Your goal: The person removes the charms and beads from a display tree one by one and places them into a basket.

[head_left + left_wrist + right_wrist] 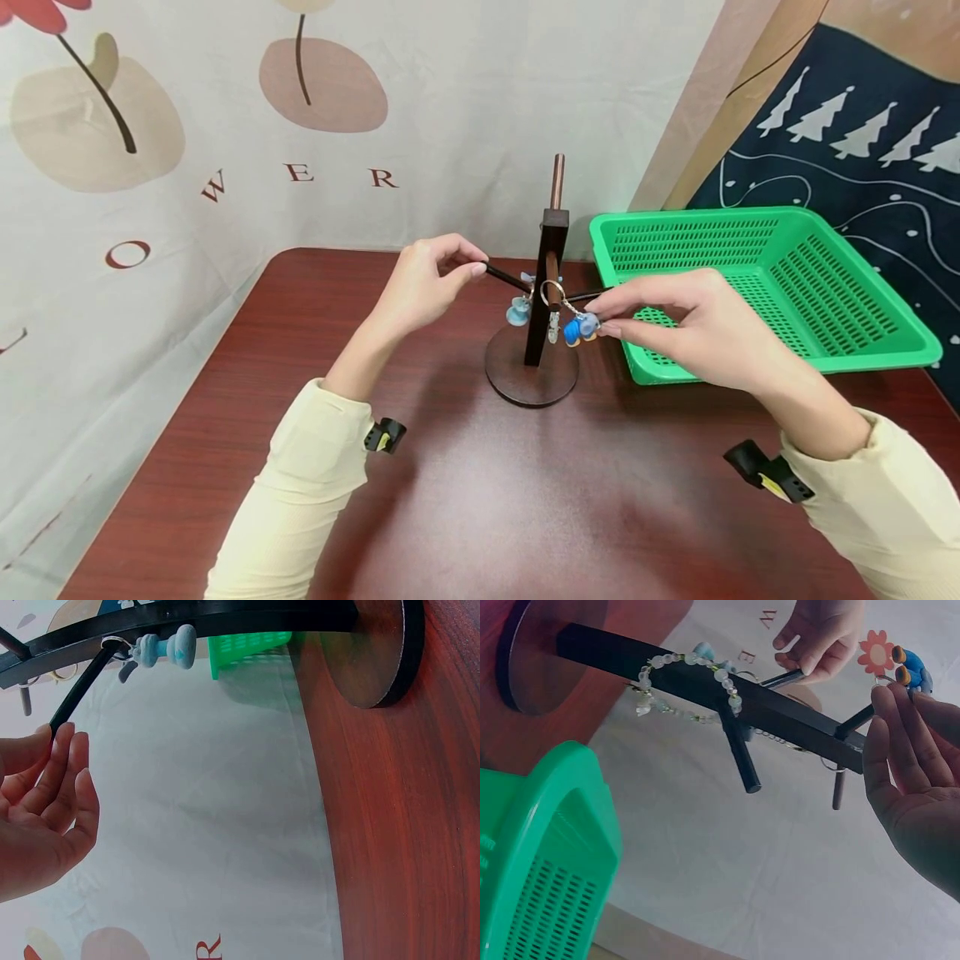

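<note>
- Across the glossy, wood-grained bench (450, 517), toward the far side, a dark stand (537, 342) is rising, square-sided, from a flat round base (517, 382).
- Left of it, the left grip (431, 279) is pinching a slim black peg (506, 277) by its end.
- Just right of it, the right grip (693, 333) is pinching a rounded blue figure (582, 328); its chained metal ring is overlapping the near peg, whether around it I cannot tell.
- A translucent beaded bracelet (730, 688) and pale-blue charm (517, 312) are hanging close by, crowding the pegs.
- Far right, a slotted green plastic basket (870, 363) is sitting behind the right grip.
</note>
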The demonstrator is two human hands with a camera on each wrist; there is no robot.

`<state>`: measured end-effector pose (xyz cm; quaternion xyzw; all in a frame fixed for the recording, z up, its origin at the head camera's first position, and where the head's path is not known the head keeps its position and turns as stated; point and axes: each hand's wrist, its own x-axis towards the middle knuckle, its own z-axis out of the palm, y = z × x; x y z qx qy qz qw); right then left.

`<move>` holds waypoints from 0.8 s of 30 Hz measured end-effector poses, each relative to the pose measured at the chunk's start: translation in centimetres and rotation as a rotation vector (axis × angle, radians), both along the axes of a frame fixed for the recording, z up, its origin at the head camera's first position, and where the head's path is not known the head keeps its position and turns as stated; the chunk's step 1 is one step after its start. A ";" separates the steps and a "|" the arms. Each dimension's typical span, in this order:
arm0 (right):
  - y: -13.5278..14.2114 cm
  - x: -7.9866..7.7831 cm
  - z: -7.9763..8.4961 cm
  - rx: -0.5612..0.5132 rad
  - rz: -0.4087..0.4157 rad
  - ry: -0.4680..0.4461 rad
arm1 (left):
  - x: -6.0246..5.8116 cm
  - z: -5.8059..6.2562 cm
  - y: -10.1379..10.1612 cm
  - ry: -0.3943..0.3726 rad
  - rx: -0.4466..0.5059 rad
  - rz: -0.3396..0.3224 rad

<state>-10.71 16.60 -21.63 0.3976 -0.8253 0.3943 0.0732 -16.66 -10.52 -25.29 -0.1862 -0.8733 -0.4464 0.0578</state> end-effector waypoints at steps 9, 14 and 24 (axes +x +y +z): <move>0.6 0.6 0.9 0.014 0.006 0.091 | 0.0 0.0 -0.1 0.005 0.007 -0.004; 1.3 0.5 1.0 0.008 -0.012 0.101 | 0.0 0.0 -0.1 -0.007 0.008 -0.002; 2.2 0.0 1.5 0.032 -0.056 0.101 | 0.2 0.1 -0.1 -0.023 0.018 -0.009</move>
